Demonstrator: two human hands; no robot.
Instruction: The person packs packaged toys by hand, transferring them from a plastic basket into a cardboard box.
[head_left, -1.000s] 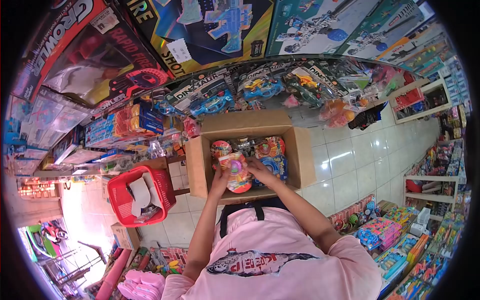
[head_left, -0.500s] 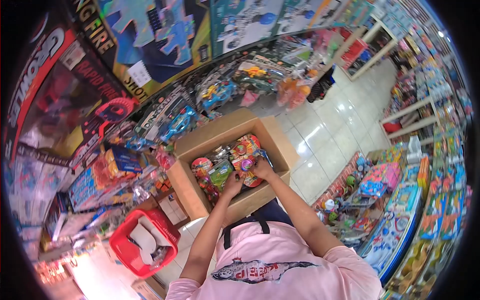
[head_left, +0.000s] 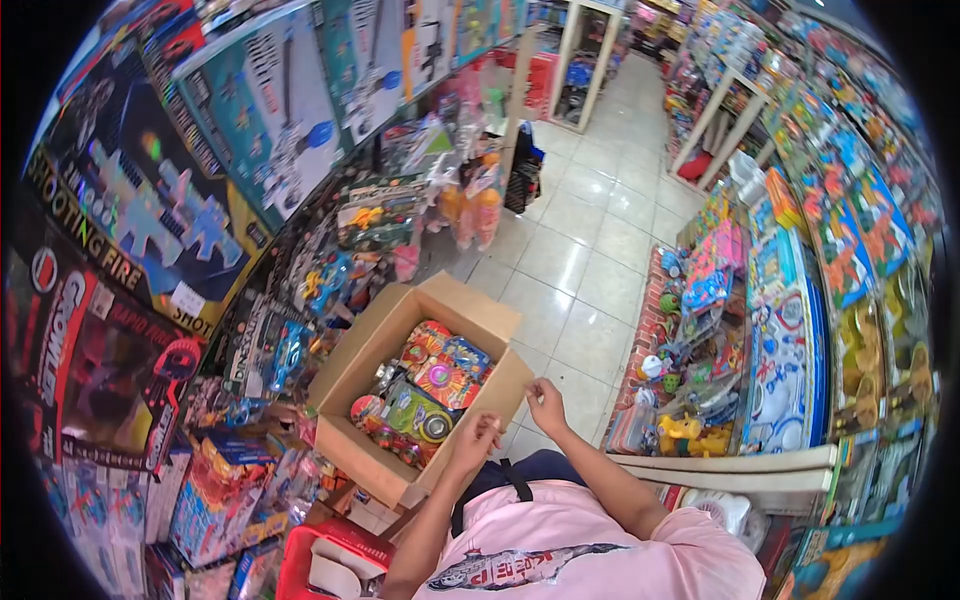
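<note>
An open cardboard box (head_left: 345,375) holds packaged toys: a red and orange pack with a pink-purple round piece (head_left: 438,374), a green pack (head_left: 410,408), a blue pack (head_left: 468,358) and a dark ring-shaped piece (head_left: 435,427). My left hand (head_left: 478,437) hovers by the box's near right side, its fingers loosely bent and apart, holding nothing visible. Off the right side, close to the outer flap (head_left: 507,390), is my right hand (head_left: 546,406), fingers apart with nothing in them.
Boxed toy guns (head_left: 160,215) and bagged toys line the left. A shiny tiled floor (head_left: 575,240) runs away between the shelves. More toys, including a blue-edged pack (head_left: 778,350), stand on the right. A red bin (head_left: 320,550) sits at the lower left.
Both my hands have come out of the box, leaving the packs inside it. My view has turned to the right, showing more of the aisle.
</note>
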